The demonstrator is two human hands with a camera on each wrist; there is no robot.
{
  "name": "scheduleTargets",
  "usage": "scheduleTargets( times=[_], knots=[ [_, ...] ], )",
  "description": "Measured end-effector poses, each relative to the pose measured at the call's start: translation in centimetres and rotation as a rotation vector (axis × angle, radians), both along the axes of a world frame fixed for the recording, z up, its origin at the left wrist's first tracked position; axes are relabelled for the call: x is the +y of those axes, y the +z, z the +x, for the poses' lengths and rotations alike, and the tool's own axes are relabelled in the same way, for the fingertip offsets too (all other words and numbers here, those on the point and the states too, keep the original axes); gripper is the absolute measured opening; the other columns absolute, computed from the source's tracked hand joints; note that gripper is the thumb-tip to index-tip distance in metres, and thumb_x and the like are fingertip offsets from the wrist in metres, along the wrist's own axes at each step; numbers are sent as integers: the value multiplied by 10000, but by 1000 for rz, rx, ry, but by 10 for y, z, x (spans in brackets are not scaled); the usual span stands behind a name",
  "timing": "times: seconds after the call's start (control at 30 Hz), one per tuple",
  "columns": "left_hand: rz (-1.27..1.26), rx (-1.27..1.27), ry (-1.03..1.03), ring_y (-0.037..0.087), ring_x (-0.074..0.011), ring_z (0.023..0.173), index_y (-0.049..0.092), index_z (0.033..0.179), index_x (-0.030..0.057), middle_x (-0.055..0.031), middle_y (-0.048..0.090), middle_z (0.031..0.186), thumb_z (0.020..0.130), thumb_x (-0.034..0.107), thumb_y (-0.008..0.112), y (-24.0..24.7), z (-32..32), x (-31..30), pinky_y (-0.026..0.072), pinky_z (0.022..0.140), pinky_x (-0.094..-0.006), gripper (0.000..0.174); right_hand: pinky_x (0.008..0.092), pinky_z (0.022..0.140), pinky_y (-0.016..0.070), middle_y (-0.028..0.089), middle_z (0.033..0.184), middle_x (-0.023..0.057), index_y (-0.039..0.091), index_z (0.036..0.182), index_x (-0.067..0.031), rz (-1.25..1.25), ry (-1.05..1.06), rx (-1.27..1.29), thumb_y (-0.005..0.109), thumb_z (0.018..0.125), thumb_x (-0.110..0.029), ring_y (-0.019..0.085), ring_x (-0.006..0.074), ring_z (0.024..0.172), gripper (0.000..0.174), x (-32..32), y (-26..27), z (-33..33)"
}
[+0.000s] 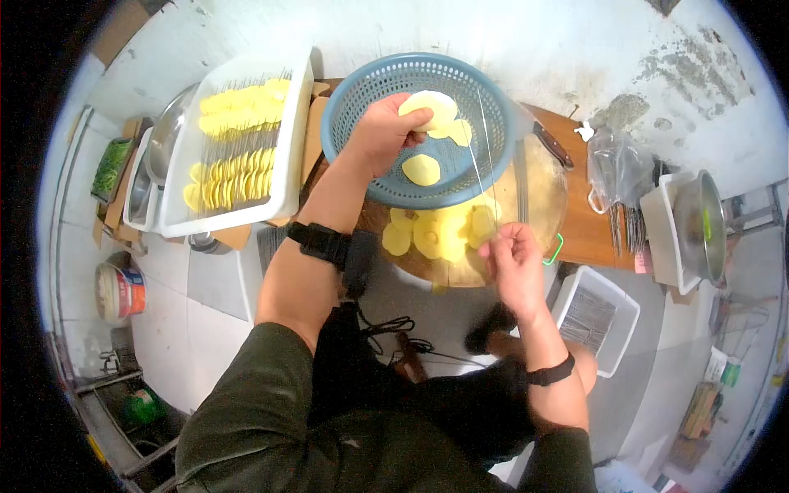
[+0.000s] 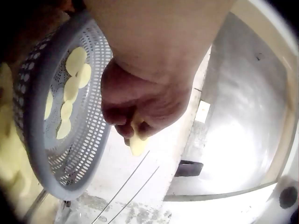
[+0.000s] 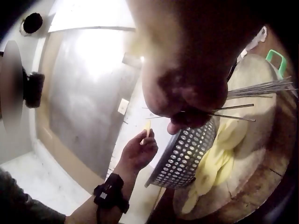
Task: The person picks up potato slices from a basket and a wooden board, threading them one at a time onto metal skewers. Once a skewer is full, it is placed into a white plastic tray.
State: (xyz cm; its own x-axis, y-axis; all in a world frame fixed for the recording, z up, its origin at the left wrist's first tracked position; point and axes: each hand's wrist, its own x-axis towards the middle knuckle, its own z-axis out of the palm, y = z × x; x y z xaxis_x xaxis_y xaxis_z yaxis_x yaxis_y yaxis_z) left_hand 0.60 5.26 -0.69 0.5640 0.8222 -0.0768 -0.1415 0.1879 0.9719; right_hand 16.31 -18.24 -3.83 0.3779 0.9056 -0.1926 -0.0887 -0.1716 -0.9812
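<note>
In the head view my left hand point(image 1: 385, 135) pinches pale yellow slices point(image 1: 434, 107) above a blue perforated basket point(image 1: 335, 140), where more slices point(image 1: 422, 169) lie. Lower right, my right hand point(image 1: 518, 264) pinches two thin metal skewers point(image 1: 477, 168) that point up and away. The left wrist view has my left hand point(image 2: 145, 100) with a slice point(image 2: 138, 146) edge-on between its fingers, apart from the skewer tips point(image 2: 140, 163). The right wrist view has the skewers' ends point(image 3: 236, 107) sticking out behind my right hand point(image 3: 184, 95); its fingertips are partly in shadow.
Yellow slices point(image 1: 444, 234) and a skewer bundle point(image 1: 522, 185) lie on a round board point(image 1: 546, 189). A knife point(image 1: 552, 146) lies beyond it. At left, a white tray point(image 1: 294, 156) holds rows of skewered yellow pieces. A white bin point(image 1: 629, 316) with skewers stands lower right.
</note>
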Motion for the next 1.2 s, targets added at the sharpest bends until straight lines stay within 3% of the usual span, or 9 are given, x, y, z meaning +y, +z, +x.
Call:
scheduleTargets(
  times=[0.27, 0.33, 0.43, 0.63, 1.2],
  knots=[
    [-79, -167, 30, 496, -62, 628, 633, 997, 37, 10, 610, 795, 868, 144, 634, 8, 0, -3, 405, 576, -201, 167, 203, 481, 385, 590, 731, 22, 470, 1050, -34, 28, 9, -35, 501, 951, -87, 480, 61, 552, 116, -3, -4, -4],
    [-52, -140, -19, 546, -75, 678, 600, 1062, 37, -6, 631, 884, 893, 175, 623, 9, -5, -2, 440, 580, -206, 219, 210, 486, 392, 557, 722, 8, 489, 1079, -23, 13, -10, -14, 515, 946, -76, 482, 62, 557, 145, -4, -3, -4],
    [-126, -154, 85, 573, -82, 675, 619, 1006, 30, -10, 629, 859, 874, 135, 618, 19, -3, -11, 431, 563, -199, 169, 210, 519, 405, 544, 730, 0, 517, 1070, -13, -23, 0, -19, 528, 944, -68, 499, 64, 588, 138, -5, -1, -3],
    [-95, -216, 74, 600, -96, 700, 597, 1025, 30, -24, 632, 907, 862, 132, 644, 16, -3, -9, 457, 566, -212, 198, 198, 587, 419, 540, 753, -15, 540, 1001, -3, -2, -20, -62, 530, 953, -78, 529, 63, 662, 89, -6, -6, -8],
    [-100, -197, 96, 559, -74, 666, 593, 1036, 17, -41, 638, 885, 875, 131, 630, 16, -2, -10, 453, 571, -201, 200, 189, 587, 401, 569, 736, -5, 546, 1002, -5, 63, 30, -122, 524, 955, -81, 501, 47, 650, 92, -6, -14, -11]
  ],
)
